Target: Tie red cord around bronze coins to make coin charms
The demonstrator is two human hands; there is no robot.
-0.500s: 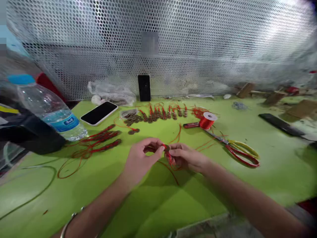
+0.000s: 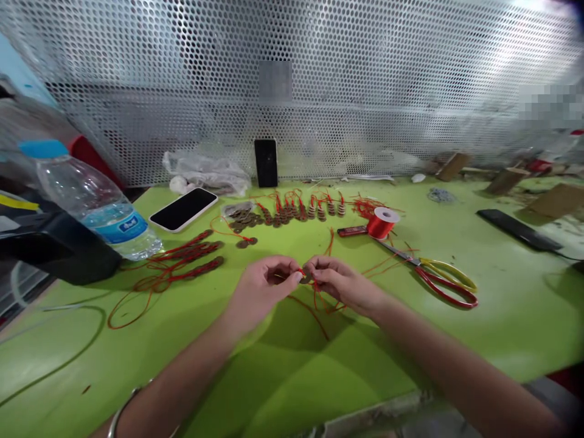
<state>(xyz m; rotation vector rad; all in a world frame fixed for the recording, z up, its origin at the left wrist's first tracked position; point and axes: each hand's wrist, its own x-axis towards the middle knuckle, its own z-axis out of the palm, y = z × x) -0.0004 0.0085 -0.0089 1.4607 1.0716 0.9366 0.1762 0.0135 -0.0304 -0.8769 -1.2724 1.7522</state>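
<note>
When inspecting the centre of the smooth lime-green tabletop (image 2: pixel 283 383), note a small round dark-brown metal coin (image 2: pixel 306 276) pinched between left hand (image 2: pixel 260 286) and right hand (image 2: pixel 345 286), just above the surface. Note left thumb and fingers clamped on the coin's left edge, right thumb and forefinger clamped on the opposite edge; read this as a two-sided hold, probably for steadiness and for control of the thin red cord (image 2: pixel 319 323) trailing below. Cannot tell how the cord passes through the coin, owing to covering fingers.

Refer to the row of dark coin strings with red cord ties (image 2: pixel 292 213) beyond the hands, apparently lined up to prevent tangling. Locate the red thread spool with white round flange (image 2: pixel 381 227), standing upright, and the metal scissors with red and yellow looped handles (image 2: pixel 416 262), lying flat, both to the right, presumably for easy reach. Distinguish the flat, dull coins from the pliable-looking cord, the glossy spool winding and the rigid perforated silver metal panel (image 2: pixel 319 61) behind.
</note>
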